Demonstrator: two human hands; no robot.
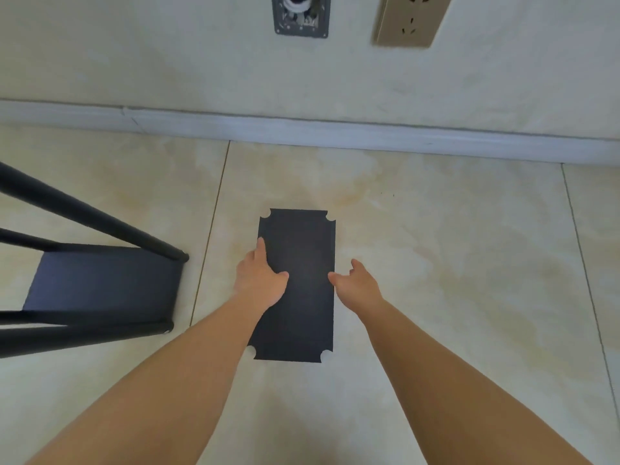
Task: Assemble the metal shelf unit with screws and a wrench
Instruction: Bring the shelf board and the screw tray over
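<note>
Head view: a loose black shelf panel [298, 286] lies flat on the tiled floor [453, 263], its long axis running near to far, with a rounded notch at each corner, presumably where the frame's legs seat. The left hand [260, 280] rests on the panel's left edge, thumb laid across the top face and fingers along the rim, a placement suited to tipping the panel off the floor. The right hand [357, 281] hovers just beside the right edge, its grip wide and holding nothing, seemingly poised to take the opposite side. At left stands the partly built shelf frame [100, 280], tubular legs already carrying one panel. No screws or wrench are visible. On the far wall are a socket plate [411, 20] and an open wall box [301, 15].
</note>
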